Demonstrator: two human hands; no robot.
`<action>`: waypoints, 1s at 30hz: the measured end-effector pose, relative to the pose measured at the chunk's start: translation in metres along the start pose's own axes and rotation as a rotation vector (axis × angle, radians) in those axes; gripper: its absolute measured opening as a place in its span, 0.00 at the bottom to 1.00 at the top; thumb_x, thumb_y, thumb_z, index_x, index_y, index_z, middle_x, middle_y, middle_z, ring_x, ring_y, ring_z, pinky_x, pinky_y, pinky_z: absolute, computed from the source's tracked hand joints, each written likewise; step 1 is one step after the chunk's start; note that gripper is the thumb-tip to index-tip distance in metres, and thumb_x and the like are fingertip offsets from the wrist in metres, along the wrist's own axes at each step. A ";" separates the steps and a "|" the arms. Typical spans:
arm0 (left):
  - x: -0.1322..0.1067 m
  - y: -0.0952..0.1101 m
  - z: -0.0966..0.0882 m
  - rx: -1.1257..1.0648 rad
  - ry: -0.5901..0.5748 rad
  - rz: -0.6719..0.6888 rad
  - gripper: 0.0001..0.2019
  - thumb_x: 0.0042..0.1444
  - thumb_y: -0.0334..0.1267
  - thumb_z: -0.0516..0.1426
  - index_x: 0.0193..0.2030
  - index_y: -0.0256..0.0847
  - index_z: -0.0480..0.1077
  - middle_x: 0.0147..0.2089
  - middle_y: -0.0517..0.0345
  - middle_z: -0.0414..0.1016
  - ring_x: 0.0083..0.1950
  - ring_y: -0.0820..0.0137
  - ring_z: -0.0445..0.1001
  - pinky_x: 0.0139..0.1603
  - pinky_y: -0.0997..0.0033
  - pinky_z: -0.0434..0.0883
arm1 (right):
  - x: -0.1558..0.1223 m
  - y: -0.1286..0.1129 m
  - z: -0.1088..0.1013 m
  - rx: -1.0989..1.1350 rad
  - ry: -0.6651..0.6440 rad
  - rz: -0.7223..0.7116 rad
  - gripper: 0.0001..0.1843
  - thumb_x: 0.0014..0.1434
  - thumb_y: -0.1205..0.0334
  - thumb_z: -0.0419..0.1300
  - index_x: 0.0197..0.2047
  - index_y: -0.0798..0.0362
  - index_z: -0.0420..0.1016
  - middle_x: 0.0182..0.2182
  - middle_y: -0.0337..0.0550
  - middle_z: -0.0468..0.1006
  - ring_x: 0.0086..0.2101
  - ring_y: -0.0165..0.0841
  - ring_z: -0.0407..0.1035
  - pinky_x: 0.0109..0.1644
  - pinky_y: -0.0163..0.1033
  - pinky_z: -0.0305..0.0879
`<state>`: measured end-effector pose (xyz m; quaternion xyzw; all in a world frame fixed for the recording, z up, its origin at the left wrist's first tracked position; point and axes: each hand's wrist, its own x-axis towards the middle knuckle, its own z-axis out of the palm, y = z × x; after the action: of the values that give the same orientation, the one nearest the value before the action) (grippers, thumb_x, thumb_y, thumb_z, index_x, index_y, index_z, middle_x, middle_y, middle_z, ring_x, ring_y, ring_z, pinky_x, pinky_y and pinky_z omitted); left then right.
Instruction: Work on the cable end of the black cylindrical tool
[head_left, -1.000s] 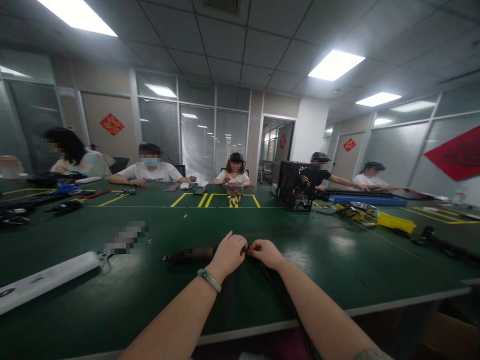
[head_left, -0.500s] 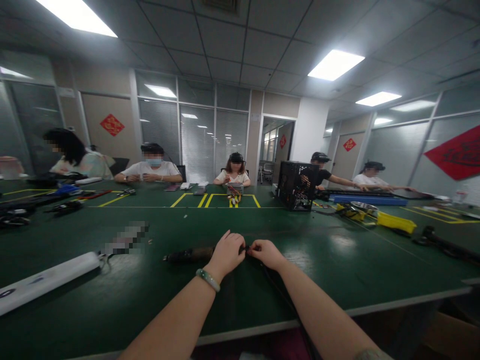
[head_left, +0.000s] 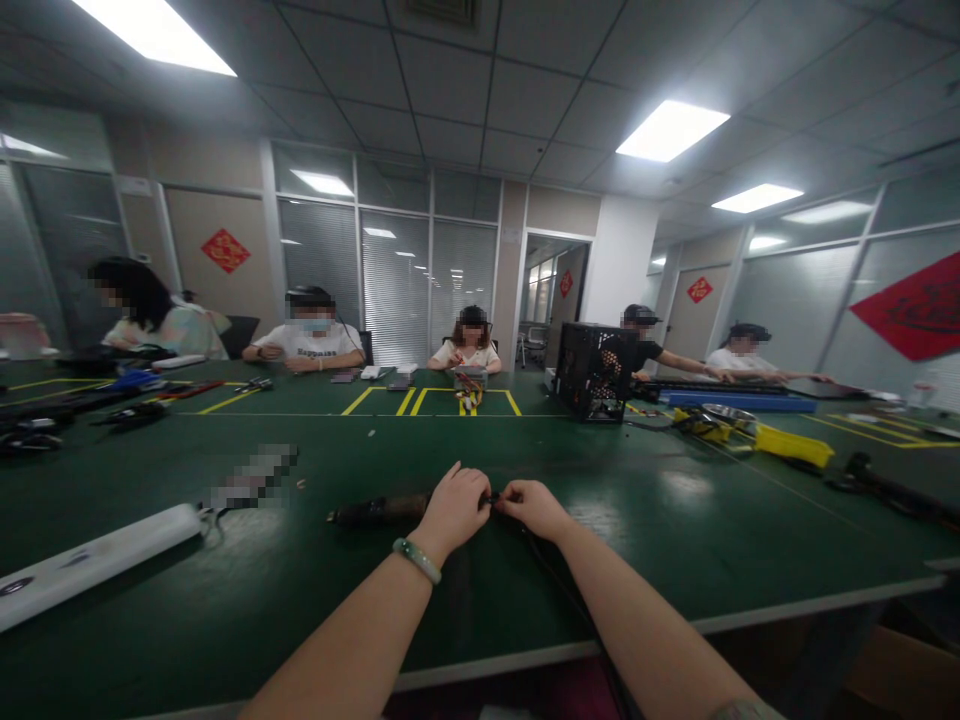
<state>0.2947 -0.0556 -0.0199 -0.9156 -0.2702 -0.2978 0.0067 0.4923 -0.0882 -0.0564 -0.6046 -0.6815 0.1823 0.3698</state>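
My left hand, with a green bead bracelet at the wrist, is closed around the right end of a dark rod-shaped tool lying on the green table. My right hand sits just beside it, fingertips pinched on a small dark piece at the tool's end, where a black cable runs back toward me under my right forearm. The two hands nearly touch. What sits between the fingertips is too small to make out.
A long white power strip lies at the left. A black mesh computer case stands at mid right, with yellow bins and cables beyond. Several other people sit along the far side of the table with tools.
My hands stay in place at the tool's end with only slight finger shifts. The masked person across the table has moved slightly to the right.
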 end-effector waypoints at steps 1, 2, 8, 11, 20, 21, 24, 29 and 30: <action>0.000 -0.001 0.000 0.001 -0.003 0.003 0.03 0.55 0.32 0.55 0.35 0.43 0.68 0.40 0.59 0.72 0.46 0.66 0.70 0.67 0.55 0.50 | 0.000 -0.001 0.000 -0.004 -0.002 0.002 0.07 0.54 0.59 0.64 0.32 0.54 0.78 0.26 0.37 0.77 0.27 0.29 0.68 0.29 0.31 0.59; 0.000 -0.001 0.001 0.003 -0.006 0.008 0.03 0.55 0.32 0.55 0.35 0.43 0.68 0.40 0.59 0.72 0.46 0.66 0.70 0.67 0.55 0.50 | 0.000 -0.002 -0.001 -0.010 -0.005 0.005 0.07 0.54 0.59 0.64 0.32 0.54 0.78 0.27 0.38 0.77 0.27 0.29 0.68 0.29 0.31 0.59; 0.001 0.000 0.003 0.024 -0.019 0.048 0.05 0.53 0.29 0.55 0.35 0.43 0.68 0.40 0.59 0.72 0.48 0.66 0.69 0.67 0.56 0.50 | 0.000 -0.005 -0.001 -0.047 0.007 -0.007 0.06 0.54 0.60 0.64 0.32 0.54 0.79 0.26 0.37 0.77 0.27 0.29 0.67 0.30 0.30 0.59; 0.001 -0.001 0.003 0.021 0.005 0.031 0.05 0.53 0.31 0.57 0.37 0.43 0.68 0.41 0.59 0.72 0.48 0.66 0.69 0.67 0.56 0.50 | 0.000 -0.003 0.000 -0.036 0.008 -0.013 0.06 0.54 0.60 0.63 0.31 0.54 0.79 0.25 0.37 0.77 0.27 0.29 0.67 0.29 0.30 0.59; 0.001 0.001 0.001 0.023 -0.040 0.027 0.06 0.54 0.29 0.56 0.37 0.43 0.68 0.42 0.59 0.72 0.48 0.66 0.69 0.68 0.56 0.49 | 0.001 0.001 0.001 -0.013 0.007 -0.012 0.07 0.53 0.59 0.64 0.31 0.54 0.78 0.25 0.36 0.76 0.26 0.29 0.67 0.29 0.31 0.58; 0.001 0.001 0.000 0.021 -0.035 0.015 0.05 0.54 0.30 0.56 0.37 0.43 0.68 0.41 0.59 0.72 0.48 0.66 0.69 0.68 0.56 0.49 | 0.001 0.001 0.001 -0.013 0.005 -0.014 0.07 0.53 0.59 0.64 0.31 0.54 0.78 0.25 0.36 0.76 0.26 0.29 0.67 0.29 0.31 0.58; 0.001 0.000 -0.001 0.014 -0.044 -0.008 0.04 0.55 0.31 0.56 0.37 0.43 0.68 0.42 0.58 0.72 0.48 0.66 0.69 0.67 0.55 0.49 | 0.001 0.000 0.000 -0.007 0.000 -0.015 0.08 0.53 0.58 0.64 0.32 0.54 0.78 0.27 0.37 0.78 0.28 0.30 0.68 0.30 0.31 0.59; 0.001 0.001 -0.002 0.019 -0.084 -0.006 0.05 0.55 0.29 0.54 0.38 0.42 0.68 0.44 0.57 0.72 0.50 0.66 0.69 0.68 0.54 0.49 | 0.001 0.001 0.001 -0.022 0.002 -0.010 0.07 0.53 0.59 0.64 0.31 0.53 0.78 0.27 0.37 0.78 0.28 0.30 0.69 0.30 0.31 0.60; 0.001 0.001 -0.001 0.018 -0.079 -0.006 0.05 0.55 0.30 0.55 0.38 0.43 0.68 0.44 0.57 0.72 0.50 0.65 0.69 0.68 0.54 0.49 | 0.001 0.001 0.001 -0.020 -0.001 -0.011 0.07 0.54 0.59 0.64 0.31 0.53 0.78 0.27 0.37 0.78 0.28 0.30 0.69 0.30 0.31 0.60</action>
<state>0.2952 -0.0558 -0.0178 -0.9257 -0.2758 -0.2588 0.0033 0.4927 -0.0868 -0.0572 -0.6045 -0.6866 0.1739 0.3646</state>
